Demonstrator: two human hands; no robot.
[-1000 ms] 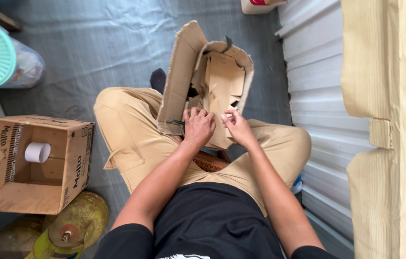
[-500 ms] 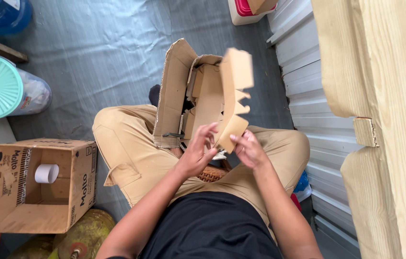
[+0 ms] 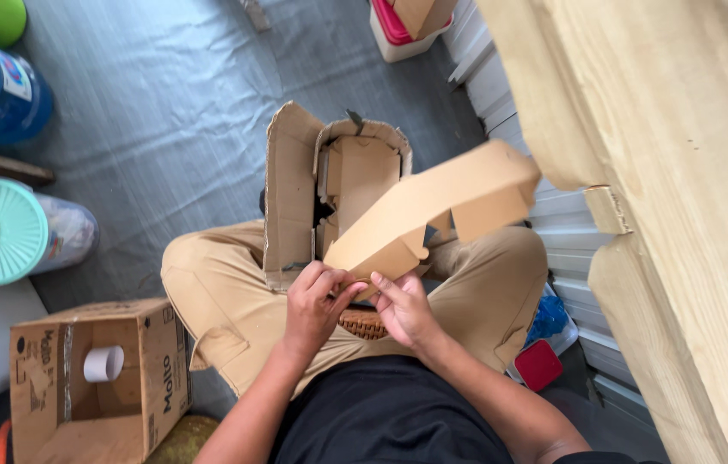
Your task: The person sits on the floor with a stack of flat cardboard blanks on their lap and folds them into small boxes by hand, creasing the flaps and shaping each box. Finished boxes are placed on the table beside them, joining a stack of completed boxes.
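Head view: left hand [image 3: 317, 302] and right hand [image 3: 403, 305] pinch the cardboard strip [image 3: 433, 210] over the lap (box [image 3: 295, 193] behind); grip near the fold, press evenly.

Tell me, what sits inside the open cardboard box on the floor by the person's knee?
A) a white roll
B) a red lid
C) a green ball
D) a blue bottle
A: the open cardboard box at lower left holds a white roll lying on its side, and nothing else shows inside.
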